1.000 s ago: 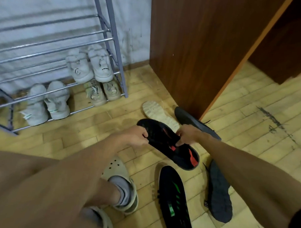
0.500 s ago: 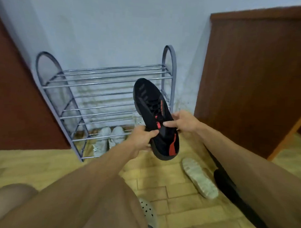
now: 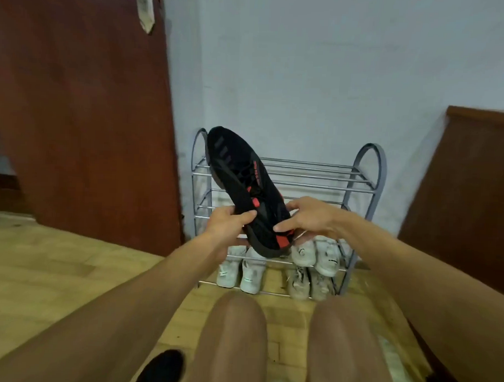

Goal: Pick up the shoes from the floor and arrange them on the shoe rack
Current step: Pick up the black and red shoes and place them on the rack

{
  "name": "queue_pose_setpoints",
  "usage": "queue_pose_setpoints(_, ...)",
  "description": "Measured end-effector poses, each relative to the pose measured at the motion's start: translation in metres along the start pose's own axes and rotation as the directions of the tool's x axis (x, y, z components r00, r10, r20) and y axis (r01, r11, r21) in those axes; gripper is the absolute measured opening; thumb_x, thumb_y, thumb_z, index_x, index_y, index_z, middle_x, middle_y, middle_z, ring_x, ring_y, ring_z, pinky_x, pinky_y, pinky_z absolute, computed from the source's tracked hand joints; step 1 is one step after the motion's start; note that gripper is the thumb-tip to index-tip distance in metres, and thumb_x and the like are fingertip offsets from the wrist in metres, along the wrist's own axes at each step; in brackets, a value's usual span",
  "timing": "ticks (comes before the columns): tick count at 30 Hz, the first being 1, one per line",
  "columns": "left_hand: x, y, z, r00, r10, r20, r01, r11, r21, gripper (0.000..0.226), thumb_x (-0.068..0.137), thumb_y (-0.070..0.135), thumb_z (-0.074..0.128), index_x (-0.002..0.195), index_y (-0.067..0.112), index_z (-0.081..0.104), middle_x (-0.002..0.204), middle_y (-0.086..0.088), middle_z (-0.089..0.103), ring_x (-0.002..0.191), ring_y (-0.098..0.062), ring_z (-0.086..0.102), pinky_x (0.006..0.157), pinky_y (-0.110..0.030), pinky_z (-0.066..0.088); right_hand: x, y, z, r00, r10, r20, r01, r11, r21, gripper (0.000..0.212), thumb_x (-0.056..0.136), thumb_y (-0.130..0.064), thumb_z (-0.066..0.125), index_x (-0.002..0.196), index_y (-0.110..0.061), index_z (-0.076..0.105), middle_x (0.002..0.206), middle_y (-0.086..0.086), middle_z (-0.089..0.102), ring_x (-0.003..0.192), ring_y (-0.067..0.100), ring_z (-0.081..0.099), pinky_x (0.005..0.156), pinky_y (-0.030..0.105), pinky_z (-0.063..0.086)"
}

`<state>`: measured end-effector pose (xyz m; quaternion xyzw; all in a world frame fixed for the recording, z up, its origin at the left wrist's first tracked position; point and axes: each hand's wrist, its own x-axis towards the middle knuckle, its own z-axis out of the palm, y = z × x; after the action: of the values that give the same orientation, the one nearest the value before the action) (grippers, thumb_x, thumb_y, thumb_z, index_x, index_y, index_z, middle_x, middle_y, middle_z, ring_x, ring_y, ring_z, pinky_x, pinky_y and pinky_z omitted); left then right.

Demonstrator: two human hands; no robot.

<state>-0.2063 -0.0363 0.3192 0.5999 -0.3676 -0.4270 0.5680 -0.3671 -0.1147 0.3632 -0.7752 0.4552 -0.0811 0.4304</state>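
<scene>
A black sneaker with red accents [image 3: 239, 179] is held in the air in front of the grey metal shoe rack [image 3: 368, 177], toe tilted up and to the left. My left hand [image 3: 229, 221] grips its left side near the heel. My right hand [image 3: 310, 215] pinches the right side near the heel. The rack's upper shelves show bare bars. Pale sneakers [image 3: 314, 254] sit on a low shelf at the right, and two more pale pairs [image 3: 242, 272] stand at the bottom.
A dark wooden door [image 3: 85, 113] stands left of the rack and a wooden cabinet [image 3: 467, 204] to its right. My knees [image 3: 234, 333] fill the lower middle. Another black shoe [image 3: 161, 369] lies on the wooden floor at the lower left.
The black sneaker was lifted off the floor with both hands and brought up in front of the rack. My view swung from the floor to face the rack head-on.
</scene>
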Motion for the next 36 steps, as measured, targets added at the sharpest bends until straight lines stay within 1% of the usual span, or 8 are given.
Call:
queue_pose_setpoints(9,-0.005,-0.040,-0.108,0.965,-0.178,-0.192,0.154,0.979,-0.138,0.023,0.091,0.016,0.063,0.111,0.007,0.064,0.104,-0.011,0.069,0.089,-0.026,0.065,0.067,-0.034,0.055,0.060,-0.051,0.112,1.000,0.022,0.017,-0.023,0.999,0.042,0.022,0.082,-0.006,0.071,0.104,-0.006,0.067,0.106,0.023,0.072,0.092,0.037,0.071,0.084,0.047,0.059)
queue_pose_setpoints(13,-0.005,-0.078,-0.150,0.913,-0.271,-0.304,0.214,0.955,-0.208,0.023,0.086,0.014,0.069,0.108,0.007,0.063,0.101,-0.009,0.068,0.081,-0.023,0.064,0.060,-0.034,0.053,0.094,-0.044,0.176,0.992,0.094,0.087,-0.107,0.983,0.152,0.025,0.083,-0.008,0.072,0.108,-0.007,0.067,0.106,0.012,0.073,0.088,0.027,0.072,0.073,0.036,0.061)
queue_pose_setpoints(18,-0.007,-0.136,-0.194,0.854,-0.393,-0.342,0.311,0.911,-0.269,0.029,0.087,0.023,0.069,0.110,0.006,0.062,0.102,-0.009,0.068,0.086,-0.024,0.067,0.066,-0.037,0.057,0.126,-0.028,0.246,0.951,0.238,0.199,-0.281,0.933,0.225,0.035,0.086,0.000,0.067,0.121,0.002,0.061,0.122,0.015,0.065,0.109,0.036,0.065,0.089,0.051,0.056)
queue_pose_setpoints(22,-0.012,-0.187,-0.231,0.806,-0.482,-0.342,0.396,0.870,-0.292,0.036,0.095,0.033,0.054,0.116,0.006,0.062,0.107,-0.011,0.066,0.095,-0.025,0.067,0.071,-0.033,0.057,0.142,-0.010,0.290,0.910,0.315,0.268,-0.381,0.892,0.244,0.039,0.088,0.001,0.064,0.126,0.003,0.056,0.125,0.016,0.062,0.114,0.036,0.061,0.093,0.049,0.053)
queue_pose_setpoints(27,-0.045,-0.256,-0.263,0.678,-0.611,-0.408,0.605,0.780,-0.162,0.028,0.095,0.022,0.053,0.116,0.005,0.062,0.099,-0.010,0.062,0.087,-0.023,0.062,0.083,-0.037,0.053,0.142,0.022,0.336,0.862,0.399,0.312,-0.478,0.845,0.239,0.032,0.090,0.001,0.062,0.121,0.001,0.057,0.114,0.011,0.063,0.102,0.031,0.062,0.070,0.039,0.053)
queue_pose_setpoints(32,-0.094,-0.316,-0.280,0.539,-0.688,-0.487,0.787,0.617,-0.002,0.014,0.089,0.013,0.055,0.076,0.012,0.062,0.076,-0.008,0.057,0.071,-0.022,0.053,0.061,-0.027,0.045,0.122,0.073,0.357,0.809,0.499,0.310,-0.573,0.786,0.233,0.031,0.087,0.008,0.062,0.117,0.002,0.061,0.116,0.020,0.065,0.087,0.029,0.062,0.058,0.036,0.052)
queue_pose_setpoints(34,-0.114,-0.343,-0.288,0.509,-0.669,-0.542,0.838,0.530,0.132,0.011,0.088,0.014,0.052,0.080,0.010,0.058,0.072,-0.008,0.053,0.073,-0.023,0.050,0.067,-0.030,0.040,0.118,0.084,0.365,0.805,0.506,0.309,-0.579,0.782,0.228,0.032,0.087,0.008,0.063,0.118,0.004,0.061,0.117,0.022,0.065,0.082,0.027,0.061,0.056,0.034,0.051)
queue_pose_setpoints(36,-0.130,-0.367,-0.293,0.477,-0.638,-0.605,0.874,0.417,0.250,0.015,0.086,0.018,0.051,0.095,0.008,0.058,0.094,-0.011,0.058,0.091,-0.029,0.055,0.080,-0.034,0.046,0.116,0.089,0.373,0.801,0.507,0.320,-0.582,0.786,0.211,0.033,0.087,0.005,0.064,0.120,0.004,0.060,0.119,0.022,0.064,0.087,0.029,0.061,0.064,0.037,0.053)
